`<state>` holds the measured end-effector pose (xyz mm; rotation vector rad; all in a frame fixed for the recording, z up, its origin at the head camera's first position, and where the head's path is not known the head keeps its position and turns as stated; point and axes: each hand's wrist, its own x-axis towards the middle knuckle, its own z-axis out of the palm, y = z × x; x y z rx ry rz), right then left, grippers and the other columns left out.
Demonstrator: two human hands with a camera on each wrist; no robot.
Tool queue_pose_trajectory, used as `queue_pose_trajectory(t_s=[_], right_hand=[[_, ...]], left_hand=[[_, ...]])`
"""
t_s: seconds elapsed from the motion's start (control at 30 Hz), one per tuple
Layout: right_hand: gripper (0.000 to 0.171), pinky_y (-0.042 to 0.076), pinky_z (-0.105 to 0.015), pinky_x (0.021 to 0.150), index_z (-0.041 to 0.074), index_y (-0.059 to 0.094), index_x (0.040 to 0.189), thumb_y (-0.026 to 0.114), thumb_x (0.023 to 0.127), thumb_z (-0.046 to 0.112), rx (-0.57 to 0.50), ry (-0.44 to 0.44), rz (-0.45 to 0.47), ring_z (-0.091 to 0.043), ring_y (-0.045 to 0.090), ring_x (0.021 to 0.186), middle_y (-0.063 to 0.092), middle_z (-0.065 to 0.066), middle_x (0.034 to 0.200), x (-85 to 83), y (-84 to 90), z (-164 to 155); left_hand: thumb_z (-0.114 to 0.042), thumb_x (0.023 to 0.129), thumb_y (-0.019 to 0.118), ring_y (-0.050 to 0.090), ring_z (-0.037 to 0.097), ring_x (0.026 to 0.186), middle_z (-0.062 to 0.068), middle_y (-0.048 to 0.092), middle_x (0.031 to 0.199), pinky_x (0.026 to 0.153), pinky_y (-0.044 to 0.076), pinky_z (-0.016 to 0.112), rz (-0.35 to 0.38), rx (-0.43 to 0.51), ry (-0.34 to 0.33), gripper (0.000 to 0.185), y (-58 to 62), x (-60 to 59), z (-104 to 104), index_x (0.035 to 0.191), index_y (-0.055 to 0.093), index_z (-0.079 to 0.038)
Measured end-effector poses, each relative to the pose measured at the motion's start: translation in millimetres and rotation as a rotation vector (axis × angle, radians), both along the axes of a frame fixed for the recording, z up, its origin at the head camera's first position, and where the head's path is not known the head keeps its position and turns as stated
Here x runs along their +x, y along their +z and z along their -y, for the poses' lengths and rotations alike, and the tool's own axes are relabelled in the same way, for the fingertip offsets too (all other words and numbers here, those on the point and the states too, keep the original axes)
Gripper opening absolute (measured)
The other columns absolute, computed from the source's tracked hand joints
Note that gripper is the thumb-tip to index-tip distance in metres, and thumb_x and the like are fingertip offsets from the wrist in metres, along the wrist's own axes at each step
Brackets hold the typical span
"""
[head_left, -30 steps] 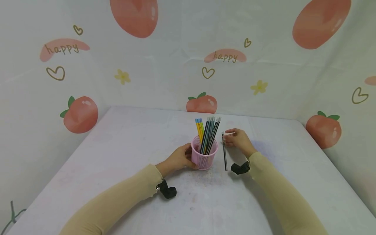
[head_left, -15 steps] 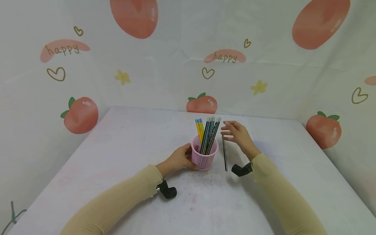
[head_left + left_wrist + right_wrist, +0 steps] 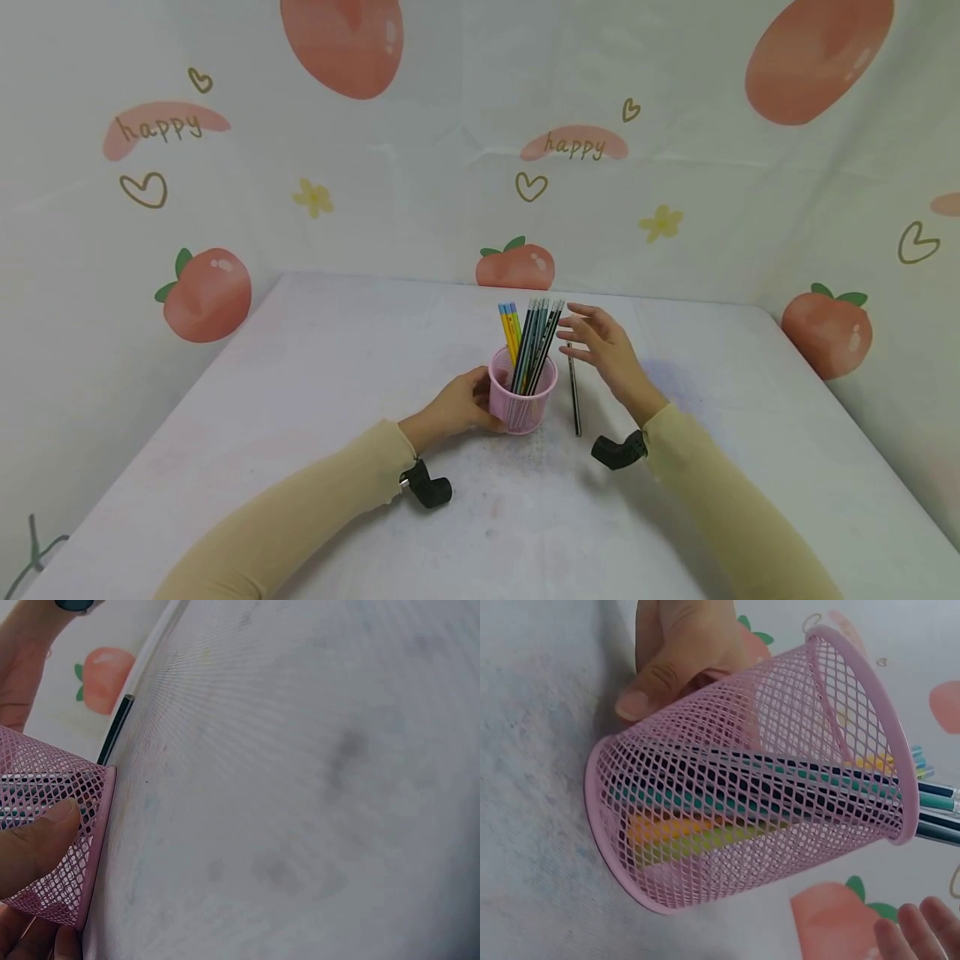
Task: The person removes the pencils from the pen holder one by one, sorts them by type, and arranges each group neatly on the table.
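A pink mesh pencil cup [image 3: 522, 415] stands upright on the table. My left hand [image 3: 452, 406] grips its left side, with the thumb [image 3: 41, 844] across the mesh in the left wrist view. Several pencils [image 3: 536, 350], dark, teal, yellow and green, lean inside the cup with their ends above the rim. Just right of them hovers my right hand [image 3: 606, 348], its fingers spread and nothing visibly held. Whether a fingertip touches the pencil tops is unclear. On the table right of the cup lies one dark pencil [image 3: 575, 398], its far end near the right fingers.
The table [image 3: 360, 358] has a white, slightly stained cover. Behind it hangs a white sheet [image 3: 420, 167] printed with peaches. Black wrist cameras sit on both cuffs, the right one [image 3: 618, 451] close to the loose pencil. A green cord [image 3: 33, 554] shows at the lower left.
My right hand has risen away from the loose pencil, spread its fingers and shifted left toward the pencils in the cup. The loose pencil stays on the table; my left hand holds still.
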<state>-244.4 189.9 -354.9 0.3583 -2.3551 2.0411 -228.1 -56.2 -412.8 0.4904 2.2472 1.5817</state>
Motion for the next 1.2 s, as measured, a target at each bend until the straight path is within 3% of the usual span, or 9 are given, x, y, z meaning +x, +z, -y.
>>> queue_pose_trajectory(t_s=[0.13,0.27,0.53,0.73,0.87,1.07,1.2], right_hand=[[0.052,0.054,-0.029,0.091,0.003,0.038,0.144,0.051,0.101,0.029,-0.014,0.001,-0.017,-0.013,0.062,0.107,0.051,-0.023,0.135,2.9,-0.9,1],[0.051,0.054,-0.03,0.092,0.001,0.038,0.143,0.053,0.1,0.023,-0.039,0.008,-0.025,-0.017,0.061,0.11,0.051,-0.023,0.133,6.1,-2.2,3],[0.047,0.056,-0.026,0.087,-0.004,0.042,0.139,0.057,0.097,0.011,-0.059,0.021,-0.053,-0.007,0.064,0.099,0.059,-0.002,0.112,8.0,-7.2,5],[0.045,0.056,-0.025,0.086,-0.006,0.045,0.134,0.06,0.095,0.009,-0.051,0.011,-0.045,-0.004,0.064,0.095,0.062,0.003,0.106,10.0,-10.5,9],[0.043,0.056,-0.023,0.085,-0.006,0.047,0.131,0.061,0.094,0.011,-0.018,-0.002,-0.024,-0.002,0.065,0.092,0.061,0.0,0.104,10.5,-13.6,12],[0.04,0.054,-0.022,0.086,-0.005,0.05,0.128,0.062,0.094,0.013,0.044,-0.038,0.005,-0.002,0.063,0.092,0.06,-0.015,0.114,10.7,-15.3,16],[0.039,0.055,-0.021,0.085,-0.004,0.051,0.127,0.063,0.094,0.013,0.064,-0.049,0.001,-0.001,0.062,0.092,0.06,-0.013,0.112,11.5,-15.2,17]], left_hand=[[0.005,0.065,0.083,0.051,0.028,0.128,0.012,0.056,0.136,0.111,0.038,0.043,-0.001,0.004,0.0,0.077,-0.3,-0.1,0,0.134,0.049,-0.003],[0.005,0.065,0.083,0.05,0.029,0.129,0.013,0.055,0.136,0.112,0.038,0.043,0.004,0.012,0.002,0.078,-1.0,-0.3,0,0.134,0.048,-0.003],[0.005,0.065,0.083,0.05,0.029,0.129,0.012,0.055,0.137,0.112,0.038,0.043,0.009,0.013,0.004,0.076,-0.9,-0.5,-1,0.133,0.049,-0.003],[0.005,0.065,0.083,0.05,0.028,0.129,0.012,0.055,0.137,0.111,0.038,0.043,0.016,0.021,0.006,0.077,-1.7,-0.9,0,0.133,0.049,-0.003],[0.005,0.065,0.083,0.051,0.028,0.129,0.012,0.055,0.136,0.111,0.039,0.043,0.016,0.023,0.003,0.076,-2.9,-1.5,1,0.133,0.049,-0.003],[0.004,0.065,0.083,0.05,0.029,0.13,0.012,0.055,0.137,0.112,0.038,0.043,0.007,0.017,-0.002,0.076,-4.8,-3.1,1,0.133,0.049,-0.003],[0.004,0.065,0.083,0.05,0.029,0.13,0.012,0.055,0.137,0.112,0.038,0.043,0.006,0.013,-0.002,0.078,-4.7,-3.2,0,0.134,0.048,-0.004]])
